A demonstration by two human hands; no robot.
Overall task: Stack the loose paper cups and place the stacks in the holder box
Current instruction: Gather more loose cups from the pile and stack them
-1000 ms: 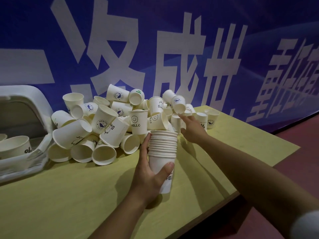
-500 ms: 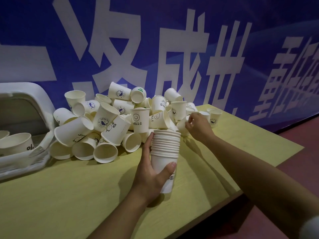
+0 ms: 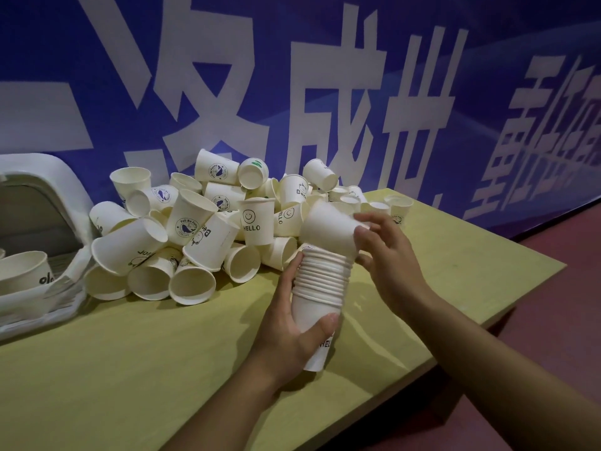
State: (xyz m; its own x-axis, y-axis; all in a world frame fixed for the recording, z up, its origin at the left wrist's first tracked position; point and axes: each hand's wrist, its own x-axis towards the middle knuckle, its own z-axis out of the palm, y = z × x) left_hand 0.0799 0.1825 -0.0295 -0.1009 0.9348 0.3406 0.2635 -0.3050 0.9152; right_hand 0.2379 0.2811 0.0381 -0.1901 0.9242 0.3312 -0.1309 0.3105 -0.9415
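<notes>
My left hand [image 3: 289,333] grips a tall stack of nested white paper cups [image 3: 320,284], tilted slightly above the yellow-green table [image 3: 130,369]. My right hand [image 3: 387,252] pinches a single loose cup [image 3: 328,227] by its base and holds it, tipped sideways, just over the top of the stack. Behind them lies a big pile of loose cups [image 3: 195,229], lying and standing every way, some printed with "HELLO" and a smiley. The white holder box [image 3: 39,196] sits at the far left edge with a cup [image 3: 22,271] showing inside it.
A blue banner wall [image 3: 325,76] with large white characters runs right behind the table. The table's right edge drops to a dark red floor [image 3: 553,336]. A few stray cups [image 3: 398,208] stand at the back right of the pile.
My right hand has pulled a single cup out of the pile and brought it back over the stack. The left hand has tilted the stack a little toward it.
</notes>
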